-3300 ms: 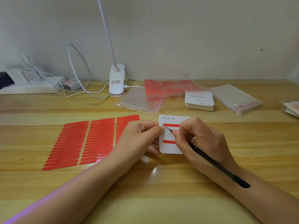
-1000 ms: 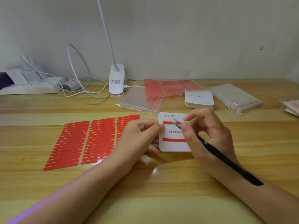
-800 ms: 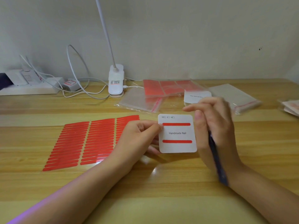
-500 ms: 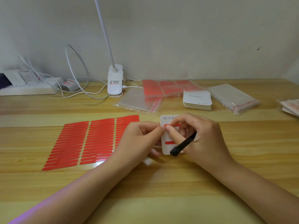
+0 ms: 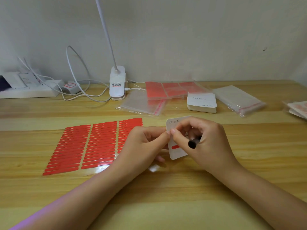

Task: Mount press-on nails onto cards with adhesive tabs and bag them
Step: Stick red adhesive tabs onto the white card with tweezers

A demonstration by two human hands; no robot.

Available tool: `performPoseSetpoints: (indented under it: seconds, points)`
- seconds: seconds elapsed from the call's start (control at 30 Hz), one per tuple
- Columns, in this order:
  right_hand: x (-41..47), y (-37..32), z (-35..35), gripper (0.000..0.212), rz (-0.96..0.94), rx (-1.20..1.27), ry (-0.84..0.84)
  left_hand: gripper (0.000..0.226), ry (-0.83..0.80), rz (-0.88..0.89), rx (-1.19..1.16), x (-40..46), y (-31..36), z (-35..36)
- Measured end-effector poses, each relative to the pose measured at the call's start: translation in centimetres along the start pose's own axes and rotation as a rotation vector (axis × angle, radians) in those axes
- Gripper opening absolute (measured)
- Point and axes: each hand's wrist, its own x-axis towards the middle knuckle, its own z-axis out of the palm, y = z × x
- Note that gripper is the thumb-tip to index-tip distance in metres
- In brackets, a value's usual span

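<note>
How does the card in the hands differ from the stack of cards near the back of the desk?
The held card is single; the card stack is many cards deep. The held card carries a red strip and is pinched at its left edge by the left hand, with the right hand covering much of it; the stack's top card shows no strip and lies untouched. Both are white with rounded corners and small print.

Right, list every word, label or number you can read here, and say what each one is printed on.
"XS S M", with small boxes: top edge of the white rounded card held in both hands.
"Handmade Nail", upside down: top card of the white card stack at the back.
Red-and-white label on the white clip lamp base: too small to read.
Red label on the small white charger: too blurred to read.
</note>
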Motion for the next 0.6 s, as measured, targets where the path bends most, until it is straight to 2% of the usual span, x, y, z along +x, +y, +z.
performPoseSetpoints:
  seconds: [0.23, 0.6]
  points:
    - [0.19, 0.58, -0.27, 0.006, 0.1, 0.08, -0.028, 0.035, 0.007, -0.028, -0.032, 0.03, -0.1, 0.05]
    - [0.09, 0.5, -0.04, 0.008, 0.073, 0.097, -0.009, 0.029, -0.001, -0.033, -0.021, 0.0, -0.28, 0.01]
